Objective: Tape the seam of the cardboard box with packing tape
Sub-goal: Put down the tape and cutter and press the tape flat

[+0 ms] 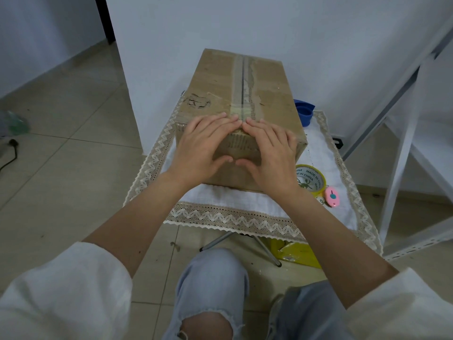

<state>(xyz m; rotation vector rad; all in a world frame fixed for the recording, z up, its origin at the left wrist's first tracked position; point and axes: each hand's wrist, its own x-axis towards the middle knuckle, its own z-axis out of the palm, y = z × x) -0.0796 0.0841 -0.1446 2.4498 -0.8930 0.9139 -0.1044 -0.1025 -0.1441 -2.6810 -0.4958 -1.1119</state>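
A brown cardboard box [267,94] stands on a small cloth-covered table [220,212], its long top seam [242,79] running away from me under a strip of clear tape. My left hand [203,143] and my right hand [269,153] lie flat over the box's near top edge, straight fingers pressing on the top either side of the seam and fingertips nearly meeting. Both thumbs press against the near end face. A roll of packing tape [310,179] with a yellow core lies on the cloth right of the box.
A small pink cutter [332,196] lies beside the tape roll. A blue object [305,114] sits behind the box's right side. White metal shelving [404,153] stands at the right, a wall behind, tiled floor to the left, a yellow item [301,253] under the table.
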